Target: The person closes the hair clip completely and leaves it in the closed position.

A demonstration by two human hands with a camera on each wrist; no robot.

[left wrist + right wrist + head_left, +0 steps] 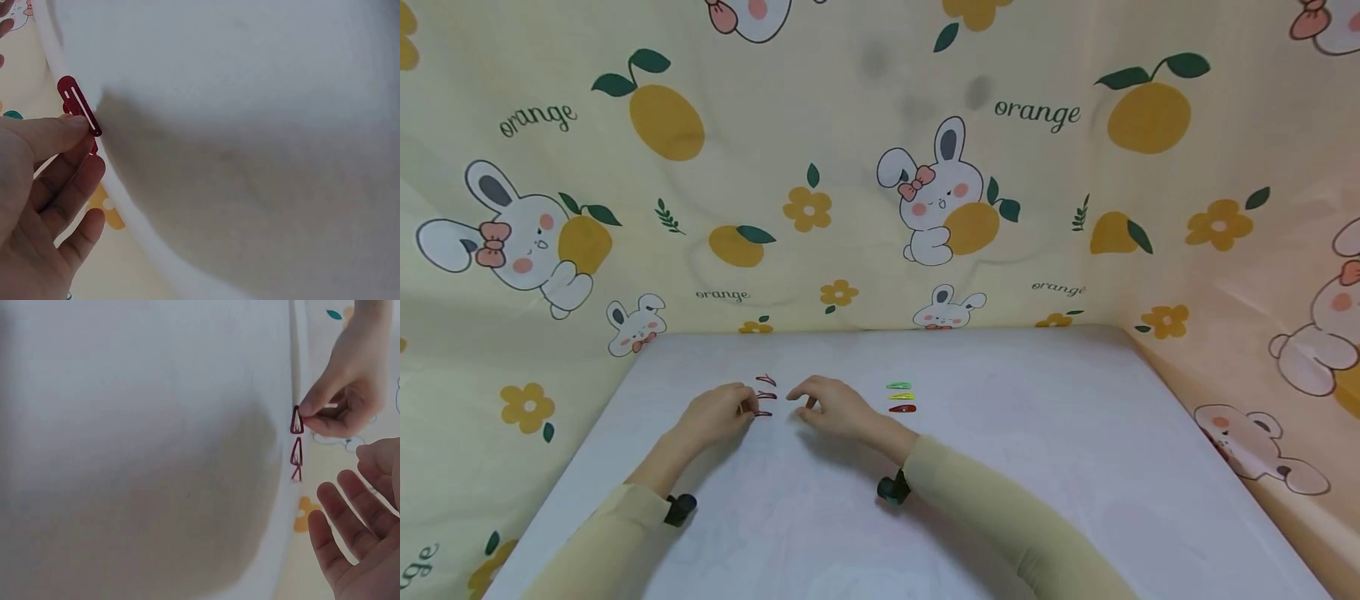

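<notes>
Hair clip (75, 105), dark red, is pinched in your left hand (718, 414); your right hand (838, 408) hovers, fingers parted; backdrop (827, 117) reads "orange".

This looks like a screened-off tabletop booth arranged for recording; whether it stands in a home, a lab or an office cannot be told. At its centre is a broad white table (1000, 517). A cream printed cloth (820, 100) hangs like a wall behind the table's far edge and runs forward along its left and right sides, closing it in. Rabbits (942, 193), oranges (667, 122) and flowers (808, 218) on that cloth give a homely, nursery-like look. Above the table, small black cameras (892, 488) at a person's sleeve cuffs (640, 502) suggest filming.
</notes>
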